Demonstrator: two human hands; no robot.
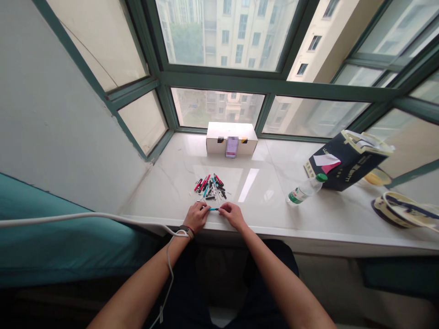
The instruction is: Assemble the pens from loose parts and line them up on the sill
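Observation:
Near the front edge of the white sill, a slim blue pen (pixel 213 209) with a dark end spans the gap between my hands. My left hand (pixel 196 216) pinches its blue end, and a watch-like band circles that wrist. At the dark end, the fingers of my right hand (pixel 232 214) are closed on the same pen. Just beyond my fingers lies a loose pile of pen parts (pixel 210 186) in pink-red, blue, black and metal. Single pieces in the pile are too small to tell apart.
A white box (pixel 213 145) stands by the window with a phone (pixel 232 147) leaning on it. To the right are a green-capped plastic bottle (pixel 305 191), a dark paper bag (pixel 346 161) and a hat-like item (pixel 404 208). A white cable (pixel 103 215) crosses my left wrist.

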